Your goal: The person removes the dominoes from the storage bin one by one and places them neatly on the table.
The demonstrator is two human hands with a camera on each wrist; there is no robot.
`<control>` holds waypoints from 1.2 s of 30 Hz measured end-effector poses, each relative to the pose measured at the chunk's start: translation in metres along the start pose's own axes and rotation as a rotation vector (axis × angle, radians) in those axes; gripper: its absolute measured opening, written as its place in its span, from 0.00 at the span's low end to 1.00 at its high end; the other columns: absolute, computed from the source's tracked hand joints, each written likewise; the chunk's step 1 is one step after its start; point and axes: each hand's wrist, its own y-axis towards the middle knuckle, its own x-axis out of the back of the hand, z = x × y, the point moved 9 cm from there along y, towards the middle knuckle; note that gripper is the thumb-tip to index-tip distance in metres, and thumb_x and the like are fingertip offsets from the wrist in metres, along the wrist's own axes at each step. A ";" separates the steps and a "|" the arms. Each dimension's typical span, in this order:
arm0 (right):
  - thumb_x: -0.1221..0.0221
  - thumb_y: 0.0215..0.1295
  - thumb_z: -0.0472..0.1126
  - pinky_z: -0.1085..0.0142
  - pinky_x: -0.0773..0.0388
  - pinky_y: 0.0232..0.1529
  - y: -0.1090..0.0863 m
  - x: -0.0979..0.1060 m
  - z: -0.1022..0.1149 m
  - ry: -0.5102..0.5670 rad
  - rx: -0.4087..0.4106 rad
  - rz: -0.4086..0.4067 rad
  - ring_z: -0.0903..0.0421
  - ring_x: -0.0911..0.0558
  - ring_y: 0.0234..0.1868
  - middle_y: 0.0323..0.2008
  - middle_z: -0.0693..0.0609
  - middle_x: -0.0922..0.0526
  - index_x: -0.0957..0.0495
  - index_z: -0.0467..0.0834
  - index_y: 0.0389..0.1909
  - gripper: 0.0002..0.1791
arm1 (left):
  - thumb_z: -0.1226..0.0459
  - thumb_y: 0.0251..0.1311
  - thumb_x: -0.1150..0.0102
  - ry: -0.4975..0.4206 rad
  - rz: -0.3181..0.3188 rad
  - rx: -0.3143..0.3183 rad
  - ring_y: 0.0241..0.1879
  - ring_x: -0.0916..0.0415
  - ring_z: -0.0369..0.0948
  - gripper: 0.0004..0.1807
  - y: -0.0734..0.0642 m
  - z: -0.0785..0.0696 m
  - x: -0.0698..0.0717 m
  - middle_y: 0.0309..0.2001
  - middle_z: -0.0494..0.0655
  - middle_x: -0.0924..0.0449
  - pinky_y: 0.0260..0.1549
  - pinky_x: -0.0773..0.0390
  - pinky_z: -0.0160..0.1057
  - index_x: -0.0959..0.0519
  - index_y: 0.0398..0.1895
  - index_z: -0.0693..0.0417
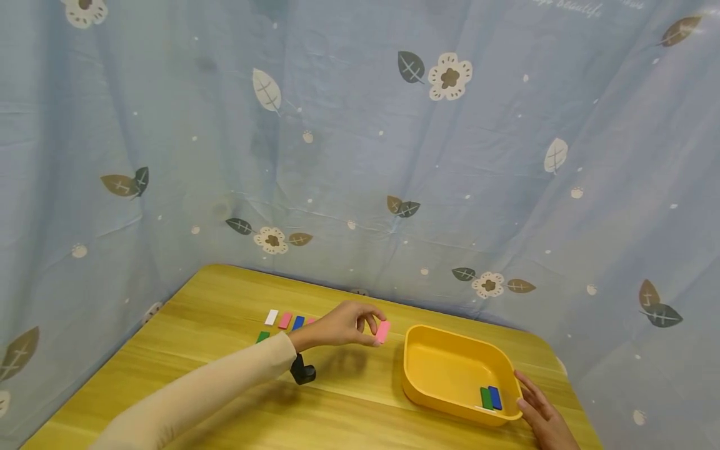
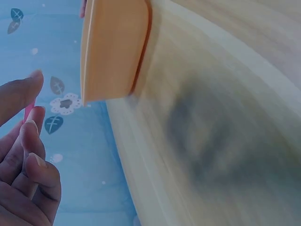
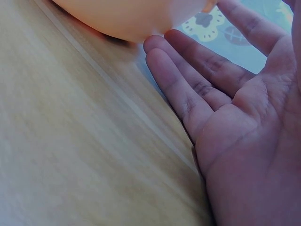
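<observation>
My left hand point(image 1: 340, 324) pinches a small pink rectangular block point(image 1: 382, 332) between thumb and fingertips, raised above the table just left of a yellow plastic bin point(image 1: 444, 369). The left wrist view shows only a thin pink edge of it between the fingers point(image 2: 34, 136). Inside the bin's near right corner lie a green block point(image 1: 486, 398) and a blue block point(image 1: 495, 397), with a white sliver beside them. My right hand point(image 1: 545, 415) touches the bin's right end from outside. In the right wrist view its fingers point(image 3: 164, 70) are fairly straight, tips by the bin wall.
Left of the bin, partly behind my left forearm, more blocks lie on the wood-grain table point(image 1: 225, 300): white point(image 1: 271, 317), pink point(image 1: 285, 320), blue point(image 1: 298, 322) and green point(image 1: 262, 336). A black object point(image 1: 304, 374) shows under the left wrist. A patterned blue curtain point(image 1: 349, 156) hangs behind.
</observation>
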 end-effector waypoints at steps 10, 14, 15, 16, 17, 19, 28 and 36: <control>0.50 0.82 0.50 0.73 0.22 0.47 -0.004 0.006 0.006 0.030 0.040 0.007 0.83 0.28 0.52 0.52 0.83 0.29 0.51 0.44 0.83 0.36 | 0.58 0.60 0.24 0.016 -0.013 -0.018 0.23 0.30 0.35 0.25 -0.021 0.001 0.013 0.36 0.36 0.15 0.25 0.30 0.31 0.19 0.59 0.52; 0.49 0.82 0.51 0.73 0.22 0.47 -0.005 0.006 0.006 0.031 0.035 -0.001 0.83 0.28 0.51 0.51 0.82 0.29 0.51 0.43 0.82 0.37 | 0.59 0.60 0.25 0.011 -0.013 -0.034 0.23 0.30 0.35 0.25 -0.033 0.005 0.016 0.37 0.38 0.15 0.25 0.29 0.31 0.19 0.59 0.56; 0.49 0.82 0.51 0.73 0.22 0.46 -0.005 0.006 0.006 0.035 0.034 0.001 0.84 0.28 0.51 0.51 0.82 0.29 0.51 0.42 0.82 0.37 | 0.60 0.60 0.25 0.011 -0.015 -0.038 0.23 0.30 0.35 0.25 -0.036 0.006 0.017 0.37 0.38 0.15 0.25 0.29 0.31 0.19 0.59 0.57; 0.49 0.82 0.51 0.73 0.22 0.46 -0.005 0.005 0.006 0.038 0.035 0.003 0.84 0.28 0.51 0.51 0.82 0.29 0.52 0.42 0.82 0.38 | 0.60 0.60 0.25 0.012 -0.017 -0.040 0.23 0.30 0.35 0.25 -0.040 0.007 0.018 0.37 0.39 0.14 0.25 0.29 0.31 0.19 0.59 0.57; 0.49 0.82 0.50 0.73 0.22 0.46 -0.005 0.005 0.006 0.042 0.040 0.003 0.84 0.28 0.51 0.51 0.82 0.28 0.52 0.41 0.82 0.37 | 0.60 0.60 0.25 0.012 -0.021 -0.040 0.23 0.30 0.35 0.25 -0.043 0.009 0.019 0.36 0.39 0.14 0.25 0.29 0.31 0.19 0.59 0.57; 0.49 0.82 0.50 0.73 0.22 0.46 -0.005 0.004 0.006 0.050 0.047 0.005 0.84 0.28 0.51 0.52 0.82 0.28 0.52 0.40 0.82 0.37 | 0.60 0.60 0.24 0.020 -0.027 -0.030 0.23 0.30 0.34 0.25 -0.049 0.012 0.021 0.37 0.39 0.14 0.25 0.29 0.31 0.19 0.59 0.56; 0.50 0.83 0.49 0.73 0.22 0.47 -0.003 0.001 0.008 0.057 0.065 0.025 0.82 0.28 0.53 0.54 0.81 0.28 0.52 0.42 0.82 0.36 | 0.62 0.60 0.25 0.017 -0.036 0.040 0.24 0.30 0.33 0.22 -0.076 0.028 0.030 0.37 0.45 0.15 0.27 0.28 0.32 0.18 0.57 0.54; 0.49 0.82 0.50 0.73 0.22 0.46 -0.003 0.000 0.006 0.045 0.043 0.013 0.82 0.27 0.51 0.51 0.80 0.27 0.51 0.41 0.82 0.37 | 0.62 0.60 0.25 0.039 -0.069 0.086 0.24 0.30 0.35 0.23 -0.097 0.047 0.035 0.34 0.38 0.18 0.26 0.27 0.33 0.18 0.58 0.52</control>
